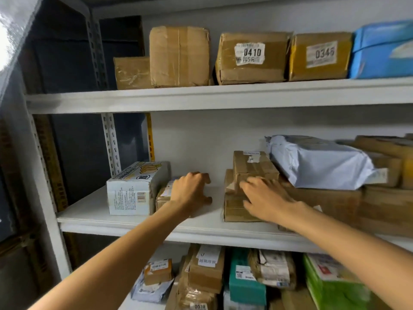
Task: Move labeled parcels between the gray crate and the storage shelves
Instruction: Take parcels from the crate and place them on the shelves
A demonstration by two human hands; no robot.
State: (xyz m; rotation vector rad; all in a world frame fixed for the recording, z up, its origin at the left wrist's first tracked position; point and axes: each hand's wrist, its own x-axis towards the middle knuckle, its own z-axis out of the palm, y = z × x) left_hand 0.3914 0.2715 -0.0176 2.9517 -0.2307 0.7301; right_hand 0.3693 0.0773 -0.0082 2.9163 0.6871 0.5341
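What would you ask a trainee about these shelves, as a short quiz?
1. True or false: the box labelled 0410 sits on the top shelf.
2. Pick one: the right hand rests on A) a brown box, B) a green box, C) a blue parcel.
3. Fill the gap: the white box stands to the ___ of the left hand.

Key: 1 true; 2 A; 3 left.
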